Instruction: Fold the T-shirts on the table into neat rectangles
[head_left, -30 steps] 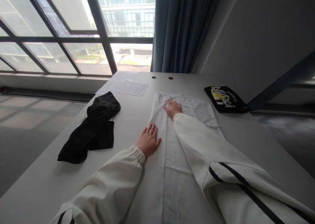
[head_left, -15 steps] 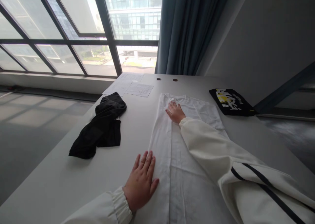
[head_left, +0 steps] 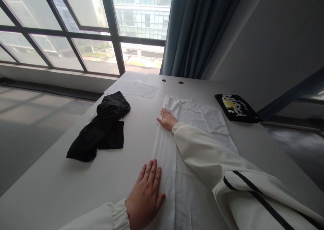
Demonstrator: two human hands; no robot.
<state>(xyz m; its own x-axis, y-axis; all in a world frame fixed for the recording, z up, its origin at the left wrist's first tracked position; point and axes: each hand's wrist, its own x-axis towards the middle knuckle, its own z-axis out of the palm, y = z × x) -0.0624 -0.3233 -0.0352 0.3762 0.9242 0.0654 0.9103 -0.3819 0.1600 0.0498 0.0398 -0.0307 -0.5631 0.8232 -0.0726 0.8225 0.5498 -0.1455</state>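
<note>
A white T-shirt (head_left: 187, 162) lies spread on the table, its left side folded inward in a long strip and its collar at the far end. My left hand (head_left: 145, 193) rests flat on the near part of the folded edge, fingers stretched out. Farther up, my right hand (head_left: 168, 119) presses flat on the same strip near the shoulder, its fingers extended. Neither hand grips the cloth. My right sleeve covers part of the shirt's middle, and its near end runs out of view.
On the white table (head_left: 50, 189), a crumpled black garment (head_left: 101, 128) lies to the left. A folded black garment with white and yellow print (head_left: 236, 108) sits at the right edge. Paper sheets (head_left: 144, 89) lie at the back left, near two cable holes. A blue curtain (head_left: 194, 31) hangs behind.
My right hand has slid left and slightly toward me, onto the shirt's folded edge. My left hand stays flat near the same spot. The view has tilted slightly.
</note>
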